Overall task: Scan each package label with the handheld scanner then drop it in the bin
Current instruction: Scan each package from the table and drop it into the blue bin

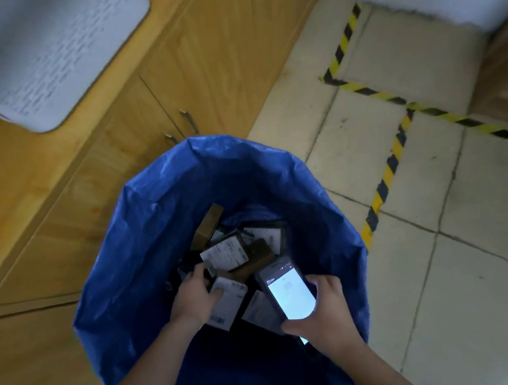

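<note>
The bin [155, 222], lined with a blue sack, already has a loose heap of packages [226, 254] across its bottom, white labels turned up on several and a brown box [210, 225] leaning toward the far wall. So a good share of the job looks done, though the sack is nowhere near full. No pile of waiting parcels is in sight, so I can't say how many are left.

Both arms reach down past the near rim. The left hand [195, 300] is low in the bin, left of centre, gripping a white-labelled package [229, 304] by its left edge. The thumb lies across the label and the fingers curl over the far corner. The package lies flat, among or just over the heap, and I can't tell which. To my eye it is at the point of being let go or checked once more, and whether its label has been read I cannot tell.

The right hand [328, 312] holds the handheld scanner [291, 295] just right of that package, screen lit and facing up, nose pointing into the heap. Its fingers wrap the right side and its thumb hooks the near corner.
</note>
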